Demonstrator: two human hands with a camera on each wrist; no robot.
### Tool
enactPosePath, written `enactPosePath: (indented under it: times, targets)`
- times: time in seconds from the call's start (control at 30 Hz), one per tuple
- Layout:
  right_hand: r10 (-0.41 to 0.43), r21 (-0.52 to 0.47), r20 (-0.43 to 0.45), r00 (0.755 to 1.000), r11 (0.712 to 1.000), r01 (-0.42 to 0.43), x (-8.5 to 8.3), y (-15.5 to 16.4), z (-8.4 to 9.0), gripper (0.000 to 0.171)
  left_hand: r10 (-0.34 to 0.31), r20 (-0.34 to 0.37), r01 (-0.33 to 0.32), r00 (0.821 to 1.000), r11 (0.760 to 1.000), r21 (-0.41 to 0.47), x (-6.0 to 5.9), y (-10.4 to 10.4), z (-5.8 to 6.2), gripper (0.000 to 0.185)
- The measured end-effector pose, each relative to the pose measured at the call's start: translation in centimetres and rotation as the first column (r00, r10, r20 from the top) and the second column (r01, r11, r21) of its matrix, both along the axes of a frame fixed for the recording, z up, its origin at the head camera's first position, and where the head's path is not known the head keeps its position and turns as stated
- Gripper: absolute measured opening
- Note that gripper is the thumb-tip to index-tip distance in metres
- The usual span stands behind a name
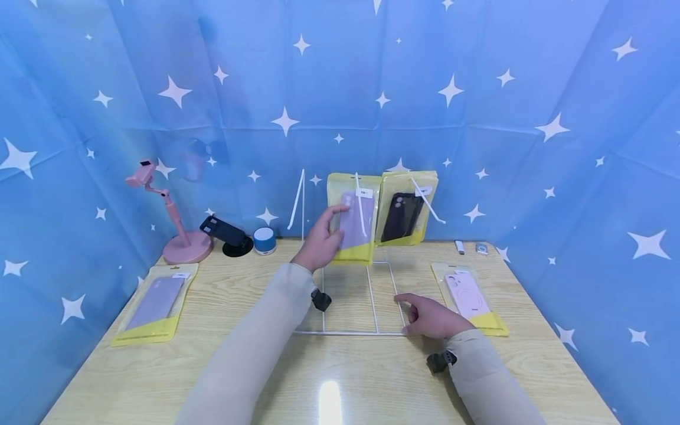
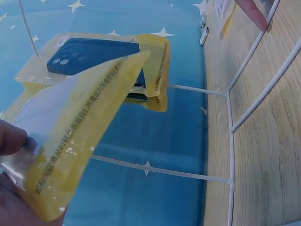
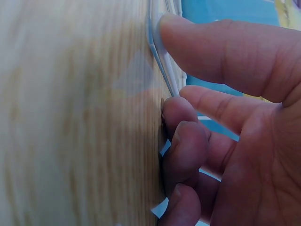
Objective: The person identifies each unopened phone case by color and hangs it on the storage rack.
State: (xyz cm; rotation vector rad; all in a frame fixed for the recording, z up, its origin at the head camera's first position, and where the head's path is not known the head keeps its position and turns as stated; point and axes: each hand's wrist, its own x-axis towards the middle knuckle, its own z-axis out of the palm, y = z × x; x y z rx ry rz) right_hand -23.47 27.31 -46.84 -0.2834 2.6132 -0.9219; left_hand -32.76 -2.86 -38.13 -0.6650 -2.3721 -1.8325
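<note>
Nearest, the right hand (image 1: 430, 317) rests on the wooden table (image 1: 340, 378) at the front right corner of the white wire rack (image 1: 350, 333). Its fingers are curled and pressing on the base wire, thumb laid along it, as the right wrist view shows; it pins the rack down but holds nothing else.

Just right of that hand lies a packaged pink phone case (image 1: 467, 297), flat on the table. Well apart on the left side lies a packaged lilac case (image 1: 156, 304), also flat.

Further back, the left hand (image 1: 319, 242) is raised at the rack's upright part and pinches a yellow-edged packet (image 1: 353, 221) holding a pale lilac case, thumb on its near face and fingers behind. The packet sits at a white hook (image 1: 361, 203), but whether its hole is fully over the prong cannot be told. Touching it on the right hangs a second packet with a dark case (image 1: 404, 215).

As a judgement: if the hand lets go before the hole is seated, the packet could slide off and fall; a sideways nudge could knock the dark one loose; and easing the right hand's pressure might let the light rack tip.

Along the back edge stand a pink phone stand (image 1: 180, 236), a black holder (image 1: 225, 233) and a small blue speaker (image 1: 264, 240).
</note>
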Motion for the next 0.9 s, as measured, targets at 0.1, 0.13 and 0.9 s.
enactPosePath:
  times: [0.1, 0.13, 0.9]
  targets:
    - [-0.011, 0.002, 0.005, 1.000, 1.000, 0.011, 0.1, -0.1, 0.0, 0.075, -0.009, 0.008, 0.009, 1.000, 1.000, 0.001, -0.2, -0.1, -0.1, 0.050]
    - [-0.011, 0.000, 0.004, 1.000, 1.000, 0.011, 0.2, -0.1, 0.1, 0.075, -0.016, 0.012, 0.016, 1.000, 1.000, 0.007, -0.3, -0.1, -0.1, 0.050]
    - [-0.019, 0.001, 0.019, 1.000, 1.000, 0.019, 0.1, -0.1, 0.2, 0.074, 0.018, -0.043, -0.023, 0.999, 0.994, -0.106, -1.0, -2.7, -1.5, 0.049]
